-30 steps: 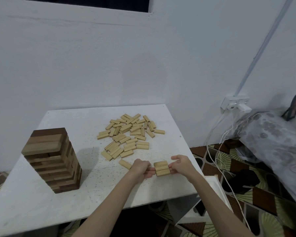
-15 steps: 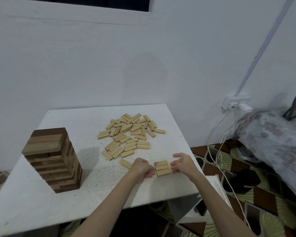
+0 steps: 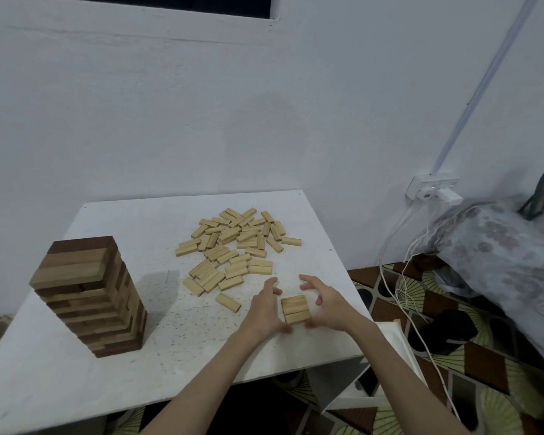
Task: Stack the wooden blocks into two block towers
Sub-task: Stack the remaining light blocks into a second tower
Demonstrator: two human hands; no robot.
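While both hands flank the pale three-block layer (image 3: 295, 309) at five o'clock on the white table (image 3: 76, 372), left hand (image 3: 264, 309) and right hand (image 3: 330, 304) spread loosely; loose blocks (image 3: 233, 246) lie at twelve, the dark tower (image 3: 90, 296) at nine.

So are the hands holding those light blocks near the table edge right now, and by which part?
Neither hand grips anything. The left hand and right hand flank the small row of blocks, fingers spread open.

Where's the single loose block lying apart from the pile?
The single block lies on the white table, just left of the left hand, below the pile.
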